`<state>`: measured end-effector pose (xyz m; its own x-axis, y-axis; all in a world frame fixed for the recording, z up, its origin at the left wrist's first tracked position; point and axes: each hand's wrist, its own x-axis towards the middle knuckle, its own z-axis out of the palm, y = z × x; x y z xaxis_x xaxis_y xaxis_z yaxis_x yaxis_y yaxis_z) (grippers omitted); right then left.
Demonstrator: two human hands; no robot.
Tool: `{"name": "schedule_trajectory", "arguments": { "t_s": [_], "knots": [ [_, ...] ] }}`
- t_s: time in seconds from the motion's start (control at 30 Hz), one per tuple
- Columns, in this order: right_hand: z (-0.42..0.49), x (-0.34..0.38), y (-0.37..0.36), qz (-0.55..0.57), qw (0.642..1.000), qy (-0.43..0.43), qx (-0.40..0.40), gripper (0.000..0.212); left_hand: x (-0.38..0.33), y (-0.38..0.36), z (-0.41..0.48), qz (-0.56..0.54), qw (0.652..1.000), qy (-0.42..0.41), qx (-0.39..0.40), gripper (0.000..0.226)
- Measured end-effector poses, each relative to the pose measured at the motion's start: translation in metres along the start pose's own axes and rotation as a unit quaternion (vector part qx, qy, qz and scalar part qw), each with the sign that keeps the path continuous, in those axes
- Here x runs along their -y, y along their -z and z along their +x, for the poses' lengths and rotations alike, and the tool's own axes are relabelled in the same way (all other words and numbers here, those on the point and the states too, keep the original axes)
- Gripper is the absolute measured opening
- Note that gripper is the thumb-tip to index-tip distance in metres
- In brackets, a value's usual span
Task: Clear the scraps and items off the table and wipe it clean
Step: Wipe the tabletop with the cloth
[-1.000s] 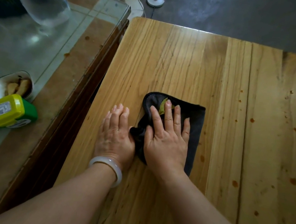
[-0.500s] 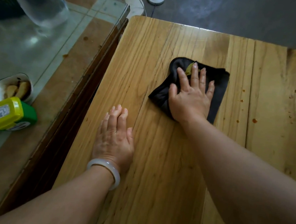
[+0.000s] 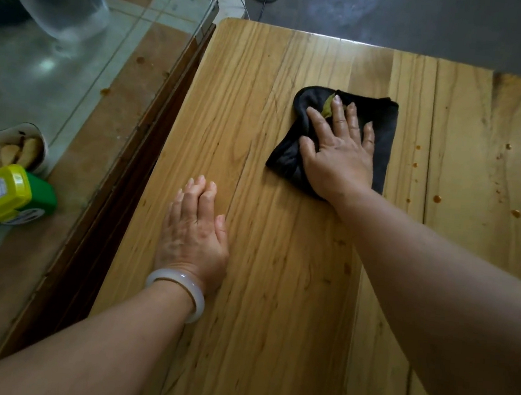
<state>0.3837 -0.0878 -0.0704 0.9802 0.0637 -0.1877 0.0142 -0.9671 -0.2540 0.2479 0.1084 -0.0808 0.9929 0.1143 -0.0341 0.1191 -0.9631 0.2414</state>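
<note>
Now, nearest us, the left hand (image 3: pixel 193 232) lies flat on the wooden surface (image 3: pixel 273 310), fingers straight, holding nothing, a good brace. Further out, the right hand (image 3: pixel 339 154) presses the black cloth (image 3: pixel 385 123) with fingers spread, a green leaf scrap (image 3: pixel 327 108) at the fingertips. Even pressure looks key, then a sweep right over the brown spots (image 3: pixel 436 199).

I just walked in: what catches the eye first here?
A right hand presses flat on a black cloth toward the far side of the wooden table. The left hand rests flat near the table's left edge, and orange-brown spots dot the wood right of the cloth.
</note>
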Motion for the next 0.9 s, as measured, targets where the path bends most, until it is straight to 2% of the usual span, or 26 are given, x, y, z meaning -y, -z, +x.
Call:
{"name": "schedule_trajectory", "arguments": {
  "t_s": [0.33, 0.5, 0.7, 0.9],
  "knots": [
    [-0.124, 0.022, -0.023, 0.017, 1.000, 0.012, 0.020, 0.057, -0.001, 0.002, -0.002, -0.005, 1.000, 0.006, -0.001, 0.048],
    [-0.166, 0.020, -0.042, 0.018, 0.999, 0.042, -0.015, 0.057, 0.000, 0.001, -0.002, -0.004, 1.000, 0.006, -0.002, 0.048],
    [-0.151, 0.011, -0.036, 0.015, 0.998, 0.065, -0.006, 0.060, -0.001, 0.001, 0.000, -0.012, 1.000, 0.008, -0.004, 0.047],
    [-0.103, -0.002, -0.019, -0.007, 0.999, 0.043, 0.006, 0.060, 0.001, 0.001, 0.000, -0.014, 1.000, 0.009, 0.003, 0.048]
  ]
}}
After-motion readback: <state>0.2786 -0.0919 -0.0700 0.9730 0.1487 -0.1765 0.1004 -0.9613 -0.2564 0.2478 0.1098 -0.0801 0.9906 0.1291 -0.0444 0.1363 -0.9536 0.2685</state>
